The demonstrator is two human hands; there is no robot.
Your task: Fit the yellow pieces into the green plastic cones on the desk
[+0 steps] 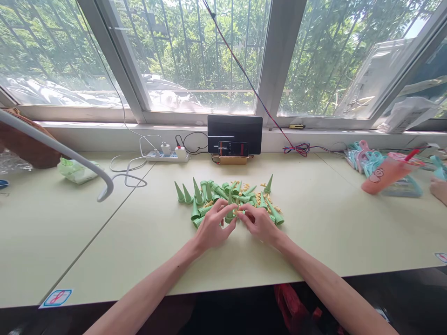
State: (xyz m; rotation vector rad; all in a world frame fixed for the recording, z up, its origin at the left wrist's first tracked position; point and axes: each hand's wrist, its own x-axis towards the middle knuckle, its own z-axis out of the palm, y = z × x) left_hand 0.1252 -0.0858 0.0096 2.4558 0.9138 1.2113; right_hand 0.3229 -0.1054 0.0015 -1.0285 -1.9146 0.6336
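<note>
Green cone (229, 215) in one hand, tiny yellow bit (239, 212) in the other
Left fingers (229, 228) grip the cone, right fingers (247, 209) pinch the bit beside it; loose cones (199, 195) lie just beyond on the bench (139, 242).

The cones (277, 215) lie in a pile on the worktop (150, 242). Behind them the phone (233, 148) stands before the tablet (235, 128). The power strip (167, 157) is at left of the tablet. The cup (387, 174) is to the right of the pile, the windows (195, 56) behind all.
</note>
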